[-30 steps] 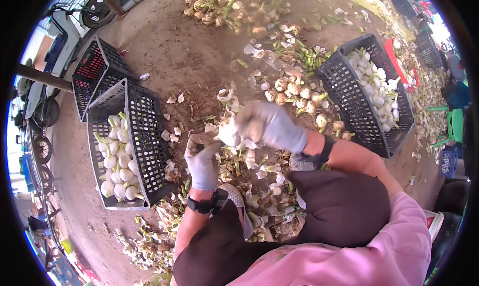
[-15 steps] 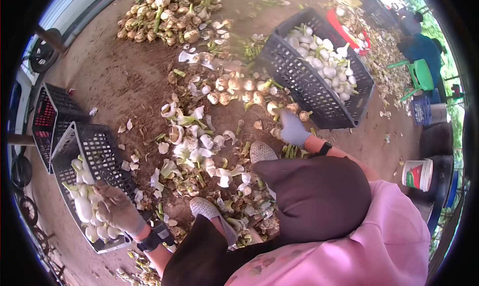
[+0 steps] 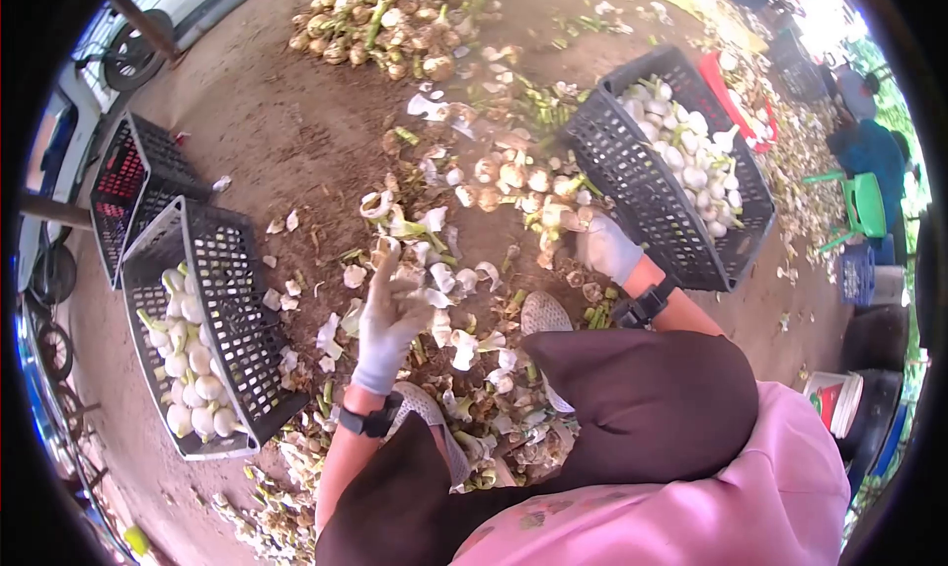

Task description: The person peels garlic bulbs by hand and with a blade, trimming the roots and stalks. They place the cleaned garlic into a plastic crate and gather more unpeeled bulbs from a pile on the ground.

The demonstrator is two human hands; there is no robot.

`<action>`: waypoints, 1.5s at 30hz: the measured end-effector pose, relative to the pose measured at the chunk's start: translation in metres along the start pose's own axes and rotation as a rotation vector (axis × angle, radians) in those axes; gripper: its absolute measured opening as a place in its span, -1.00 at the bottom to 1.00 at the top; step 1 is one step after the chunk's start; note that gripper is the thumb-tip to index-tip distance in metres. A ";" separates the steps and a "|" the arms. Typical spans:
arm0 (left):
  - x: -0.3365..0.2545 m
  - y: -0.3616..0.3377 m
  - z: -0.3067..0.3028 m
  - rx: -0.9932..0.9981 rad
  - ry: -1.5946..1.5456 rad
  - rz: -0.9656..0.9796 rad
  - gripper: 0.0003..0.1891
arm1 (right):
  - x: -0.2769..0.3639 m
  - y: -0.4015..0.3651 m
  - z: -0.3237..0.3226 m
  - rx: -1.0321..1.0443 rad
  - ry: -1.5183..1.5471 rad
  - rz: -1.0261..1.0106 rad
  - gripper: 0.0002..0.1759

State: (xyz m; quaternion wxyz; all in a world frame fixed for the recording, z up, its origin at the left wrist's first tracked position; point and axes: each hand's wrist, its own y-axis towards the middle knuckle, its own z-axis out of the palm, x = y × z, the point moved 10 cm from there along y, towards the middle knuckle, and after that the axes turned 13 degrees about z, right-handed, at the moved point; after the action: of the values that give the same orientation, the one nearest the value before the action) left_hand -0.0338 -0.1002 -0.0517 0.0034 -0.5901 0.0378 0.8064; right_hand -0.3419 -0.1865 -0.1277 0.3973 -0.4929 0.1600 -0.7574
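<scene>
left hand (image 3: pixel 390 309) back from left crate (image 3: pixel 237 299), fingers spread, empty; right hand (image 3: pixel 607 247) at unpeeled bulbs (image 3: pixel 513 178), grip unclear.

The left hand (image 3: pixel 387 314) wears a pale grey cloth glove. It is held up in front of the body, fingers (image 3: pixel 385 265) stretched out and a little apart, holding nothing. A black left wrist band (image 3: pixel 367 423) sits below it on the bare arm. The right hand (image 3: pixel 607 248), in the same kind of glove, reaches far forward and down, its fingers curled under and hidden. A black right wrist band (image 3: pixel 642 304) wraps that arm
</scene>
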 end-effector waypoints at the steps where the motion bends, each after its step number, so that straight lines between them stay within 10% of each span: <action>1: -0.002 0.009 0.008 0.026 0.115 0.012 -0.06 | -0.003 -0.002 0.036 0.113 0.166 0.120 -0.59; 4: -0.013 0.036 0.038 0.162 0.353 0.151 0.13 | -0.014 -0.012 0.155 0.534 0.410 0.450 -0.51; 7: -0.009 0.036 0.052 0.056 -0.210 -0.005 -0.05 | -0.025 0.015 0.178 0.456 -0.095 0.195 -0.45; 13: -0.050 0.032 0.027 -0.082 0.691 0.280 -0.36 | 0.010 0.010 0.199 0.329 -0.205 -0.116 -0.48; 21: -0.054 0.037 0.042 -0.058 0.859 0.220 -0.47 | 0.000 0.011 0.194 0.344 -0.138 -0.038 -0.52; 27: -0.046 0.030 0.036 -0.039 0.772 0.271 -0.54 | -0.012 0.013 0.184 0.376 -0.154 -0.022 -0.60; 31: -0.006 0.022 0.025 -0.126 0.112 -0.148 -0.65 | -0.016 0.014 0.175 0.343 -0.342 0.038 -0.64; 34: 0.016 0.018 0.040 -0.073 -0.525 -0.340 -0.55 | 0.002 0.010 0.175 0.199 -0.717 -0.254 -0.69; 37: 0.015 0.011 0.048 -0.100 -0.624 -0.435 -0.43 | 0.041 -0.033 0.207 0.109 -1.125 -1.005 -0.75; 40: 0.005 0.016 0.059 0.045 -0.541 -0.373 -0.54 | 0.043 -0.027 0.208 0.143 -0.770 -0.820 -0.77; 42: 0.017 0.020 0.036 -0.031 -0.012 -0.182 -0.56 | 0.005 0.009 0.187 0.268 -0.374 -0.261 -0.74; 45: 0.011 0.020 0.032 -0.081 -0.075 -0.191 -0.68 | 0.005 0.022 0.185 0.246 -0.650 -0.356 -0.78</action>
State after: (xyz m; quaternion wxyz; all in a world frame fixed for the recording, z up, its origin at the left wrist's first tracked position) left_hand -0.0684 -0.1181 -0.0516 0.0579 -0.5602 -0.0515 0.8247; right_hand -0.1713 -0.1767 -0.0535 0.3457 -0.6758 -0.1541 -0.6325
